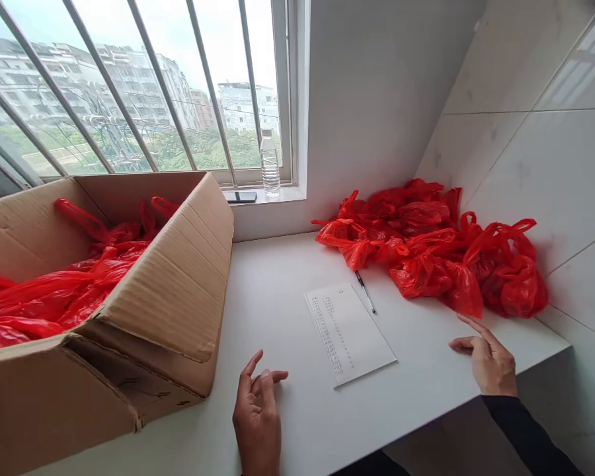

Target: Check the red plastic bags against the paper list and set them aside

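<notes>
My left hand [258,413] is over the front of the white table [277,297], between the cardboard box and a written sheet of paper [352,334]. Its fingers are loosely bent and apart, with nothing in them. At the right, my right hand [490,362] has its index finger stretched out and its thumb apart, and it is empty too. The fingertip is just in front of a pile of knotted red plastic bags [426,244]; whether it touches them I cannot tell. A black-and-clear pen [365,293] lies along the paper's upper right edge.
A large open cardboard box [178,277] on the left holds more red plastic bags [64,291]. A clear water bottle [270,165] and a dark phone [240,197] are on the sill of the barred window [143,79]. A tiled wall [565,192] bounds the right side.
</notes>
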A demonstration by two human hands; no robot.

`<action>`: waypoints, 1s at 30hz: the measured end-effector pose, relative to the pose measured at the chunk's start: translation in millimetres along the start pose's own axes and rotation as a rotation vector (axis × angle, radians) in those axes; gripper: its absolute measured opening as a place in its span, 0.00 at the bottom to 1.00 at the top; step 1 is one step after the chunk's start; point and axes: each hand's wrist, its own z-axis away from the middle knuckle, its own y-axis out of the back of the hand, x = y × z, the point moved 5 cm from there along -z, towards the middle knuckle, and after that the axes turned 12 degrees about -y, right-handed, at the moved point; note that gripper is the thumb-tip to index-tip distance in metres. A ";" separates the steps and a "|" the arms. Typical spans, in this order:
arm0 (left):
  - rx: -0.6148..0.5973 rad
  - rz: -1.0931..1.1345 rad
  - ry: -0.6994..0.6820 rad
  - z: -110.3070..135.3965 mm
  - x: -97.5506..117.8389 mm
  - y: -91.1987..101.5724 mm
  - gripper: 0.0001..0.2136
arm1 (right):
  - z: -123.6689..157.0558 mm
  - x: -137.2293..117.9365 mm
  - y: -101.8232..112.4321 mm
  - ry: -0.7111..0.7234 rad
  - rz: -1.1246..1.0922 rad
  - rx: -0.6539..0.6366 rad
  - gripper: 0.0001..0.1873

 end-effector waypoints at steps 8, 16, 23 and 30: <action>-0.004 -0.076 -0.007 -20.0 11.9 3.4 0.26 | -12.0 4.6 -4.7 0.021 0.038 -0.182 0.27; -0.002 -0.361 -0.358 -145.4 22.2 2.9 0.18 | 4.0 -74.0 -87.6 0.186 0.303 -0.674 0.22; 0.037 -0.602 -0.498 -154.2 14.0 -3.0 0.17 | -3.9 -133.3 -178.7 0.411 0.572 -0.587 0.26; 0.104 -0.643 -0.515 -163.7 2.3 -7.7 0.21 | -12.8 -115.0 -191.3 0.436 0.544 -0.450 0.22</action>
